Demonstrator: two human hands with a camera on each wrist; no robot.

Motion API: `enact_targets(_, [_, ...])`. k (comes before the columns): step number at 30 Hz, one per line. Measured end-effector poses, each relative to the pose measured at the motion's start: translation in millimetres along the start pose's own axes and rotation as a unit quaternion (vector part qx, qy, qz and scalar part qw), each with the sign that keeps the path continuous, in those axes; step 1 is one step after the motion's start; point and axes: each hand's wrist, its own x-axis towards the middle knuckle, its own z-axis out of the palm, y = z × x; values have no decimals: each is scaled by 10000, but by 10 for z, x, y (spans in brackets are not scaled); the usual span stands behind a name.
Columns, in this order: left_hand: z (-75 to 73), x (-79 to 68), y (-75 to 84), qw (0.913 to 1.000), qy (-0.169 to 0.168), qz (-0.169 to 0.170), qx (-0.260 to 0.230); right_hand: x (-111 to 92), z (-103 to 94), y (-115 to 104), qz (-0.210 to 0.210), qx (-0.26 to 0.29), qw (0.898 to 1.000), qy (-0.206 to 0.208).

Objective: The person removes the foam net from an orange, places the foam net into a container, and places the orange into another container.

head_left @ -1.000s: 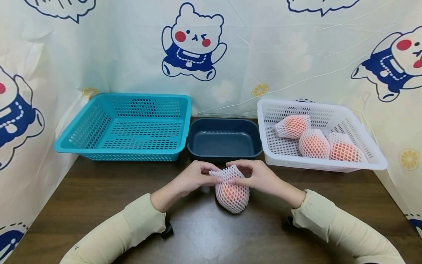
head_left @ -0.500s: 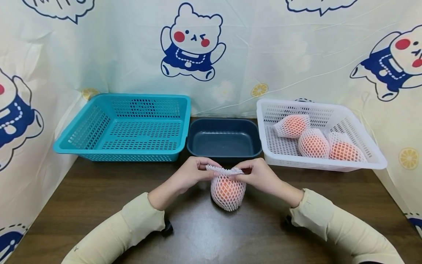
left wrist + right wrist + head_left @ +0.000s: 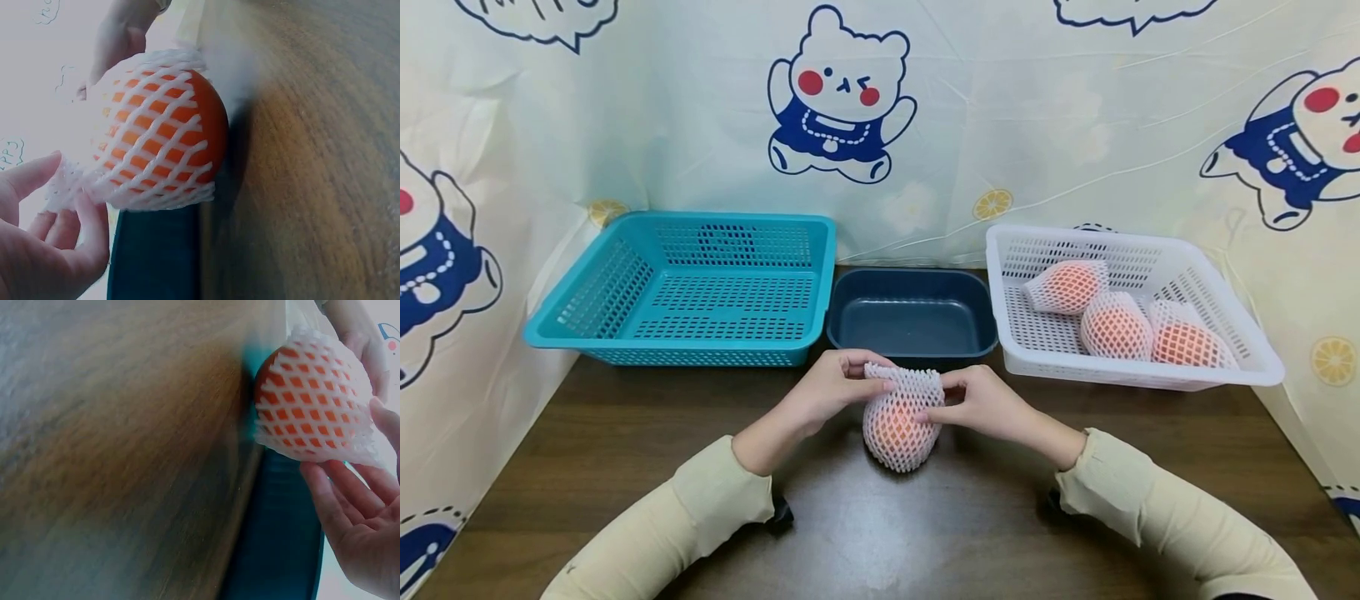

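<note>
An orange fruit (image 3: pixel 215 125) in a white foam net (image 3: pixel 903 421) is held just below the centre of the head view, over the counter (image 3: pixel 880 533). The fruit is judged firm, smooth and easily bruised, best cupped around its sides; the net seems light, soft and stretchy, best taken by its loose rim. That rim is pinched by the left hand (image 3: pixel 829 388); the net's right side is pinched by the right hand (image 3: pixel 988 406), both hands being partly closed.

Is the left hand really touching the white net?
Touching. The left wrist view shows it: the left hand pinches the loose end of the net, with a fingertip right over it and no gap.
</note>
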Motion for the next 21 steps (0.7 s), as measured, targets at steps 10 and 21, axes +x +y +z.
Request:
enact_targets(10, [-5,-29,-62,9933,-1006,147,553,21,51,-46,-373,86,9967,716])
enact_targets(21, [-29,-20,-80,9969,-419,216,624,75,6,-31,49,-259,9973,-688])
